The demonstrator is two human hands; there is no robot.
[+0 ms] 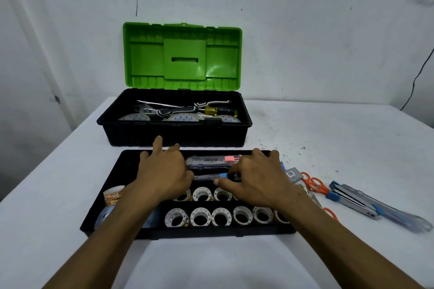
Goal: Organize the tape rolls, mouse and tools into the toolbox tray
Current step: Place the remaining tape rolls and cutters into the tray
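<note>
The black toolbox tray (110, 185) lies in front of me on the white table. Two rows of small tape rolls (220, 216) stand in its near compartments, and a printed roll (114, 195) sits at the left end. In the far compartment lie a clear utility knife with a pink slider (209, 160) and a second knife with a blue slider (207, 176). My right hand (258, 179) pinches the right end of the blue-slider knife between thumb and fingers. The fingers of my left hand (162, 169) are spread over the tray's far edge, and its thumb touches the knife's left end. No mouse is visible.
Behind the tray stands the open toolbox (176, 134) with its green lid (182, 54) upright; a yellow-handled screwdriver (220, 111), a wrench and large tape rolls lie inside. Right of the tray lie orange scissors (315, 184), a small grey box (293, 175) and blue-grey tools (357, 199).
</note>
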